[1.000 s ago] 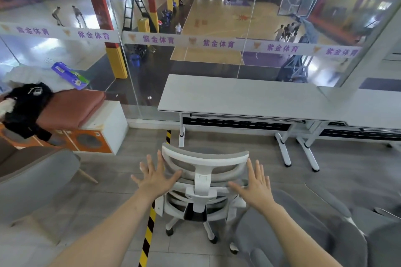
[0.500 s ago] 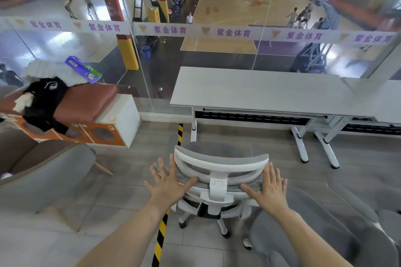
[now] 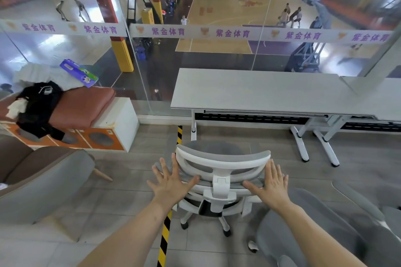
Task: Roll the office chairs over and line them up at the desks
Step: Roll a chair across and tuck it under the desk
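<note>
A white-framed office chair point(image 3: 221, 178) with grey mesh stands on its castors in front of me, its back toward me, facing the left end of a long grey desk point(image 3: 256, 91). My left hand point(image 3: 171, 180) lies flat with spread fingers at the left side of the chair's backrest, thumb on the mesh. My right hand point(image 3: 271, 182) does the same at the right side. A second grey desk point(image 3: 382, 97) adjoins on the right. Another grey office chair point(image 3: 321, 230) sits close at my lower right.
A glass wall point(image 3: 152, 60) runs behind the desks. A white bench with a brown cushion point(image 3: 86, 106) and dark clothes stands at left; a grey armchair point(image 3: 41, 184) is nearer left. A yellow-black floor stripe point(image 3: 165, 234) runs under the chair's left side.
The chair has rolled forward toward the desk with both my hands flat on its backrest, and I have walked closer; the desk looks larger.
</note>
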{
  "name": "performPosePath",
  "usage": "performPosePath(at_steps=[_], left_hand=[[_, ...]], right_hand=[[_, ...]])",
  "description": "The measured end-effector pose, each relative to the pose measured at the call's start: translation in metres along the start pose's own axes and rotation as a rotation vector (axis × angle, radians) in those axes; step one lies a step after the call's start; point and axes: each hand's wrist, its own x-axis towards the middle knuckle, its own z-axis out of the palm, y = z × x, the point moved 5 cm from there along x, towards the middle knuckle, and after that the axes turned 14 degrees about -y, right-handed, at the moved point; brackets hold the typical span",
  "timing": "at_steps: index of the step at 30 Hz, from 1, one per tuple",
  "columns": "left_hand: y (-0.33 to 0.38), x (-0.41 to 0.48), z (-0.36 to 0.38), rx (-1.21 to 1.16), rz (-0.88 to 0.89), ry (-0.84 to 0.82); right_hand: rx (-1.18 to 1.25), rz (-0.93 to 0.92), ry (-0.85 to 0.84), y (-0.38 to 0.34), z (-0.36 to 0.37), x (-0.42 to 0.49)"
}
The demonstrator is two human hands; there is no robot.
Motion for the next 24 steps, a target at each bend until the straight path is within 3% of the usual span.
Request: performPosePath(at_steps=[24], left_hand=[[0.001,0.066,-0.064,-0.072,-0.04,-0.015]], right_hand=[[-0.002,-0.082,-0.042,-0.042,-0.022,0.096]])
